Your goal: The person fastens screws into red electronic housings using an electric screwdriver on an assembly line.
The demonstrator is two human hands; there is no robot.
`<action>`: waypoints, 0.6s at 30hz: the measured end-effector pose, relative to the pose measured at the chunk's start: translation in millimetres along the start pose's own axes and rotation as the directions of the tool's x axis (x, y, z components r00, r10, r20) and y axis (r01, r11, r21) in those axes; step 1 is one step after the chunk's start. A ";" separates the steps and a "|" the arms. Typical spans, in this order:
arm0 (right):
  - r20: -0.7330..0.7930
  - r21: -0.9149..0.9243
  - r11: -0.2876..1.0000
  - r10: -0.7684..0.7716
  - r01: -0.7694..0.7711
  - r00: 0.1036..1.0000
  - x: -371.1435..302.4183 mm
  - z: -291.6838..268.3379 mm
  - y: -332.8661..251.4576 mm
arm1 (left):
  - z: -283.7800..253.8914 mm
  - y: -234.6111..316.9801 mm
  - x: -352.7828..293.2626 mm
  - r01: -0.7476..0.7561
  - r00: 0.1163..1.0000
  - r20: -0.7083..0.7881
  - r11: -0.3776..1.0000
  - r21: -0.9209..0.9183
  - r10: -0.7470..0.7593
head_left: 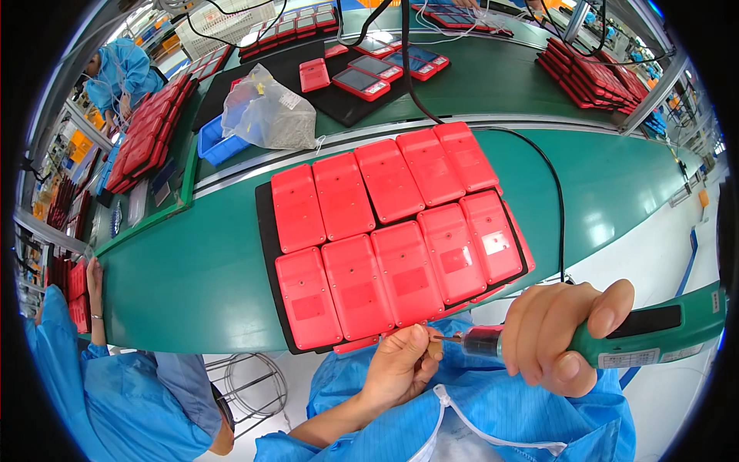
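My right hand (550, 331) is wrapped round a green electric screwdriver (654, 327) with a black grip patch. It lies nearly level, and its thin bit (446, 338) points left toward my left hand (400, 366). The left thumb and fingertips are pinched together right at the bit's tip; whatever they hold is too small to make out. Just beyond both hands, red device housings (404, 273) lie back side up in two rows, with more layers beneath. Small screw holes show at their corners. A black mat (269, 254) sticks out from under them.
The housings rest on a green conveyor belt (192, 285). Behind stand a blue bin (219, 142) and a clear plastic bag (277, 115) of small parts. A black cable (558, 185) loops along the right. Left, a co-worker's blue sleeve (100, 393) reaches the belt edge.
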State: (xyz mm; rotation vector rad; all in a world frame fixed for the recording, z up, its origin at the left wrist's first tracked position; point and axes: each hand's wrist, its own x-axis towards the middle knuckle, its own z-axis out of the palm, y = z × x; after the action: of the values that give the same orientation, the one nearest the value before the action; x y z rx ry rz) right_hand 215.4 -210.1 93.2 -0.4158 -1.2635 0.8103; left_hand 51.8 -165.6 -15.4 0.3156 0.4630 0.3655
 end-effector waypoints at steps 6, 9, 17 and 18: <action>-0.029 -0.038 0.999 0.037 -0.038 0.999 -0.3 5.3 1.6 | 0.2 0.8 -3.0 0.009 1.000 -0.008 0.998 0.062 -0.008; 0.060 -0.105 0.994 -0.010 0.016 0.998 3.9 0.9 6.7 | 2.2 2.1 -3.5 -0.008 1.000 -0.009 0.995 0.096 0.009; 0.009 -0.037 0.998 0.044 -0.043 0.999 1.5 3.8 9.1 | -0.6 2.2 -3.0 -0.046 0.999 0.018 0.986 0.157 0.044; 0.013 -0.033 0.998 0.048 -0.048 0.999 1.7 3.8 9.8 | -1.6 1.6 -3.1 -0.059 0.998 0.020 0.982 0.182 0.056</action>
State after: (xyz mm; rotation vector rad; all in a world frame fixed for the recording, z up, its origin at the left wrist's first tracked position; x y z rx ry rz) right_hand 209.0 -203.0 88.7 -0.4693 -1.2851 0.8353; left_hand 48.0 -165.1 -15.0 0.5101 0.4743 0.3774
